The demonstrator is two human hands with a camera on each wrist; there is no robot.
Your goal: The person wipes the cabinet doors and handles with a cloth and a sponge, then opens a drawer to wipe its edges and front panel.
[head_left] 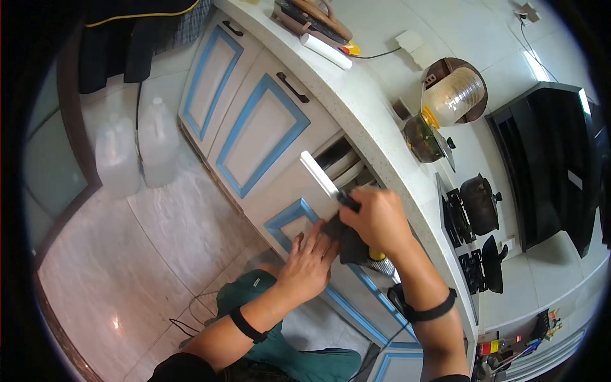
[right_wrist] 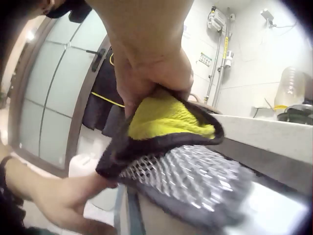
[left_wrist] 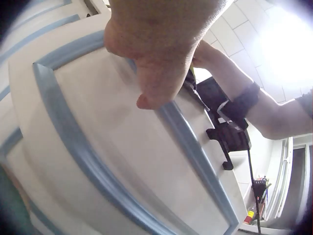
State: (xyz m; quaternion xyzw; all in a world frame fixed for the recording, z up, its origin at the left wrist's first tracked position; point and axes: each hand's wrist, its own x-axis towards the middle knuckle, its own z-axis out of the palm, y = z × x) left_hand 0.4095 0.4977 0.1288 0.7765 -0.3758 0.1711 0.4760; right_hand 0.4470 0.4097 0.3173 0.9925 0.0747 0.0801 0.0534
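My right hand grips a dark-edged cloth against the top edge of a pulled-out drawer front, beside its black handle. In the right wrist view the cloth shows a yellow fuzzy side and a silvery mesh side, hanging below the right hand. My left hand lies with fingers spread on the blue-trimmed front, fingertips at the cloth's lower edge. The left wrist view has the left hand over the panel, most of its fingers hidden.
Pans lie inside the drawer, under the countertop. On the counter stand a glass pot, a plastic jar, a stove and a white roll. Plastic jugs stand on the floor at the left.
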